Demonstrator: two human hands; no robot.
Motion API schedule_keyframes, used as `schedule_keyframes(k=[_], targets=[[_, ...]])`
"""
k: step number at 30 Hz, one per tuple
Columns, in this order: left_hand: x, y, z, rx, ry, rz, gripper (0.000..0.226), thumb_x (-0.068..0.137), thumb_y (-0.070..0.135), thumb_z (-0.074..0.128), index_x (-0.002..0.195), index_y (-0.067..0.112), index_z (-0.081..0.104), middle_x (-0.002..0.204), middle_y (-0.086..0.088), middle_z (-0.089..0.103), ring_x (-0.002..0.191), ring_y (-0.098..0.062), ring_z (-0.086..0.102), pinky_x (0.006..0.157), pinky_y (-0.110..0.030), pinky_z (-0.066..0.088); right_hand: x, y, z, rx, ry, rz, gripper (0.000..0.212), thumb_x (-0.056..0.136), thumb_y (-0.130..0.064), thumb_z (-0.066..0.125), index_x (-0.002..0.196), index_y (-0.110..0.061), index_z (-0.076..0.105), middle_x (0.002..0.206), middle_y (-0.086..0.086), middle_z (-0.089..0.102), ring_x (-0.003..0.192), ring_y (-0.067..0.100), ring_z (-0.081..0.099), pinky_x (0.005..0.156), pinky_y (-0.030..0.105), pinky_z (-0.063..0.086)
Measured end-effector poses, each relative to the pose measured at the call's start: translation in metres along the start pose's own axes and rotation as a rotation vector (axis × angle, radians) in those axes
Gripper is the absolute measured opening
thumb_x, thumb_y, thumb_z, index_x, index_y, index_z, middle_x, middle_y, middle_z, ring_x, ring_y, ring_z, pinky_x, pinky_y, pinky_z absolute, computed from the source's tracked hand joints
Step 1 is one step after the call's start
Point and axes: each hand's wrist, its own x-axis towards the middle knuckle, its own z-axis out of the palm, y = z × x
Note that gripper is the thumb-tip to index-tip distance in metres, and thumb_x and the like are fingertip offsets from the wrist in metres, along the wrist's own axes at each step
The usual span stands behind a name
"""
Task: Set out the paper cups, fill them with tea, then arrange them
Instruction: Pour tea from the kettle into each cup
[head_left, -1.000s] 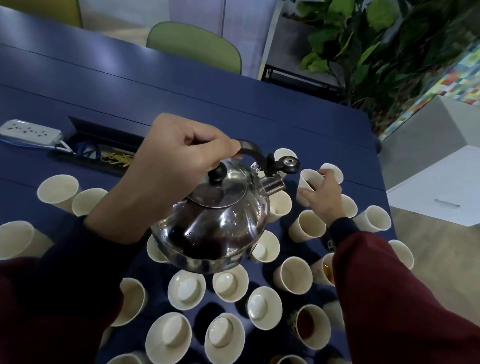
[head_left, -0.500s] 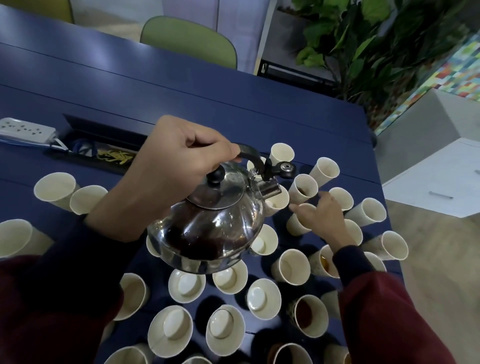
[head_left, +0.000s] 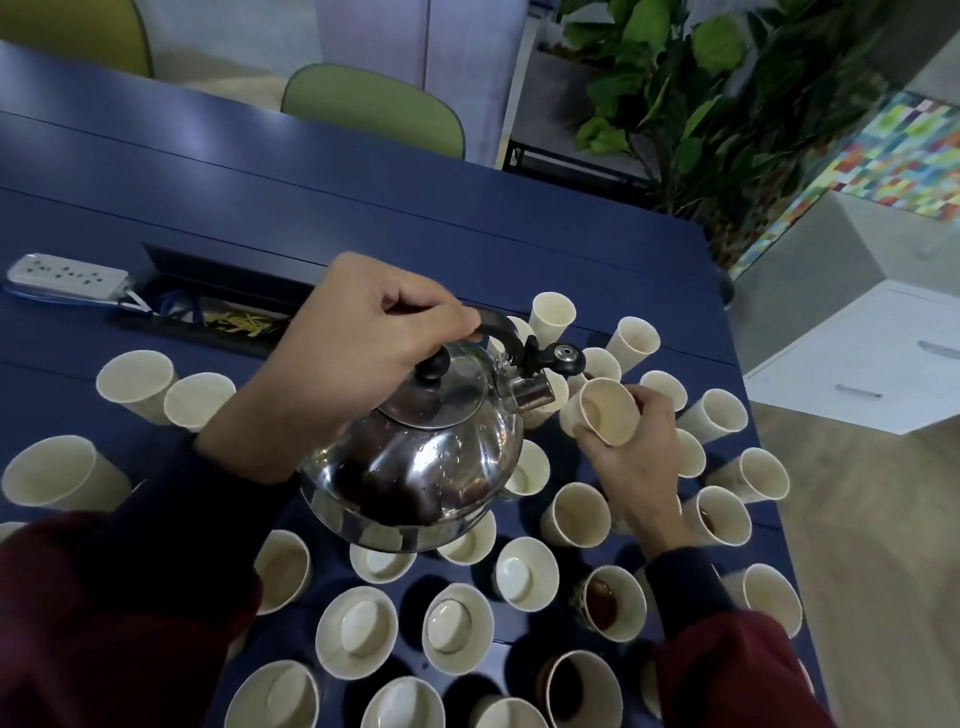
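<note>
while held above the cups (head_left: 356, 623), kettle (head_left: 415, 457): spout (head_left: 532, 392) facing right, handle (head_left: 498, 332) wrapped in curled fingers of left hand (head_left: 358, 343).
cup (head_left: 605, 410): held up just right of spout, tilted toward it, clasped in curled fingers of right hand (head_left: 631, 452).
step: filling; tea (head_left: 602, 605) in a few near-right cups, most seemingly empty.
next: likely tip spout over cup's mouth, pour slowly, keep cup steady.

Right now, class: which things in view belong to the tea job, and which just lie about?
Job: kettle in left hand; paper cup in right hand; other cups on table.
Lying about: power strip; green chair; plant.
</note>
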Motion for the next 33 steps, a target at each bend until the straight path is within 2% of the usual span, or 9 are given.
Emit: schedule_keyframes(k=[4,8,10,13,16,19,23,28,33], targets=[[-0.014,0.007,-0.005,-0.015,-0.016,0.009,0.013,0.089,0.012,0.071,0.08,0.008,0.08,0.048,0.009,0.058,0.045,0.0,0.047,0.052,-0.012,0.037,-0.053,-0.042,-0.012,0.471,0.133,0.055,0.062,0.071,-0.015,0.09,0.119,-0.018,0.051,0.112,-0.005,0.06,0.097,-0.004,0.06,0.082,0.011,0.046],[-0.031,0.013,-0.012,-0.005,-0.066,0.031,0.015,0.088,0.019,0.074,0.075,0.015,0.081,0.055,-0.014,0.053,0.052,-0.017,0.041,0.052,-0.027,0.034,-0.098,-0.056,-0.005,0.836,0.095,0.161,0.064,0.07,-0.018,0.087,0.126,-0.011,0.056,0.118,0.012,0.067,0.109,0.022,0.066,0.092,0.034,0.055],[-0.041,0.015,-0.016,-0.006,-0.092,0.034,0.015,0.089,0.02,0.074,0.076,0.017,0.081,0.057,-0.023,0.047,0.054,-0.022,0.036,0.054,-0.035,0.029,-0.115,-0.058,-0.002,0.82,0.029,0.158,0.06,0.073,-0.018,0.086,0.126,-0.016,0.059,0.119,0.006,0.069,0.113,0.023,0.066,0.093,0.038,0.055],[-0.058,0.017,-0.022,0.037,-0.148,0.035,0.016,0.088,0.023,0.073,0.075,0.019,0.081,0.054,-0.014,0.046,0.049,-0.018,0.034,0.05,-0.027,0.028,-0.14,-0.064,-0.002,0.69,-0.064,0.061,0.059,0.079,-0.009,0.087,0.128,-0.013,0.056,0.121,0.005,0.067,0.113,0.023,0.066,0.094,0.039,0.056],[-0.072,0.015,-0.024,0.122,-0.212,0.036,0.016,0.088,0.022,0.073,0.076,0.015,0.081,0.056,-0.007,0.057,0.053,-0.013,0.046,0.056,-0.026,0.038,-0.157,-0.067,-0.004,0.643,-0.128,0.019,0.061,0.079,-0.005,0.085,0.129,-0.017,0.053,0.121,0.006,0.064,0.11,0.023,0.065,0.091,0.038,0.055],[-0.085,0.013,-0.021,0.208,-0.238,0.03,0.015,0.088,0.024,0.073,0.077,0.018,0.081,0.064,-0.008,0.068,0.058,-0.013,0.058,0.061,-0.026,0.044,-0.171,-0.065,-0.005,0.605,-0.179,-0.003,0.061,0.079,-0.005,0.085,0.126,-0.022,0.05,0.117,0.005,0.065,0.105,0.028,0.066,0.09,0.047,0.055],[-0.099,0.011,-0.013,0.233,-0.269,0.032,0.013,0.087,0.026,0.075,0.076,0.024,0.082,0.066,-0.009,0.07,0.063,-0.022,0.064,0.064,-0.038,0.047,-0.185,-0.053,-0.009,0.576,-0.229,0.008,0.065,0.078,0.003,0.083,0.127,-0.018,0.047,0.117,0.001,0.065,0.106,0.022,0.066,0.09,0.037,0.054],[-0.11,0.012,0.004,0.204,-0.295,-0.019,0.012,0.083,0.027,0.076,0.072,0.025,0.081,0.055,0.006,0.064,0.052,-0.002,0.053,0.055,-0.015,0.04,-0.189,-0.034,-0.012,0.542,-0.271,0.033,0.07,0.077,-0.007,0.085,0.134,-0.023,0.049,0.132,0.011,0.059,0.121,0.027,0.061,0.1,0.053,0.05],[-0.117,0.013,0.018,0.283,-0.245,-0.022,0.01,0.084,0.025,0.075,0.077,0.024,0.082,0.067,-0.001,0.072,0.061,-0.008,0.063,0.065,-0.028,0.049,-0.188,-0.022,-0.015,0.546,-0.285,0.043,0.064,0.075,-0.009,0.087,0.128,-0.025,0.053,0.127,0.011,0.061,0.115,0.026,0.064,0.095,0.056,0.051]])
